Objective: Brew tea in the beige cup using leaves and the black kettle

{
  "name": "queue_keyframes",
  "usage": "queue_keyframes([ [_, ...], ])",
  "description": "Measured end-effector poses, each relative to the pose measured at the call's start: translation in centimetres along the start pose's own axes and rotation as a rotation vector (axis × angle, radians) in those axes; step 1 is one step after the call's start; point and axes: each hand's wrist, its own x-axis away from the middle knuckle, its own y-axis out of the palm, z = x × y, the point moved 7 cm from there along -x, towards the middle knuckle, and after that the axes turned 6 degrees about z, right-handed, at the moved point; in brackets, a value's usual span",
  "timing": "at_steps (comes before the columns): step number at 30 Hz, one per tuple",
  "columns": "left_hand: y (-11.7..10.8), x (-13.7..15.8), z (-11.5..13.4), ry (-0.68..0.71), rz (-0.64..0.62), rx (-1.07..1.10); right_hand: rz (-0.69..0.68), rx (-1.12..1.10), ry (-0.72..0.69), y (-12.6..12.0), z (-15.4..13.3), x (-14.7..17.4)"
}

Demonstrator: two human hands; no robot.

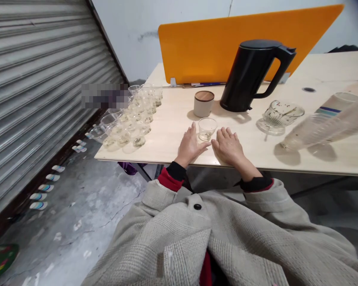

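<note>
Nearest is the wearer's grey plaid coat, with one black button. Over the edge of the pale wooden table, the hands are apart and grip nothing: the left hand has thumb and fingers spread, the right hand lies palm down. Between them a clear cup stands upright, a little pale liquid in its bottom; whether a fingertip touches it, I cannot tell. To the right, a nested stack of clear cups lies on its side, a blue-striped cup behind it. A ribbed glass bowl holds dark bits. Similar clear cups crowd the table's left end. Past the clear cup stand a wood-lidded canister and a black electric kettle, its low mark too small to read; an orange divider rises behind.
</note>
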Motion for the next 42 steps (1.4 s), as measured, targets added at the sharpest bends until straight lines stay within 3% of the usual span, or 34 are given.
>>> queue_keyframes([
  [8, -0.2, 0.8, -0.1, -0.019, -0.007, -0.201, -0.015, -0.015, 0.012, 0.1, 0.0, 0.1],
  [15, 0.2, 0.9, 0.9, -0.001, -0.094, -0.42, -0.027, -0.015, 0.003, 0.1, 0.0, 0.2],
  [22, 0.5, 1.0, 0.4, 0.011, -0.162, -0.445, -0.062, 0.008, 0.014, -0.1, -0.2, 0.2],
  [42, 0.1, 1.4, 0.1, -0.049, -0.15, -0.449, -0.057, 0.008, 0.017, 0.4, -0.3, 0.3],
])
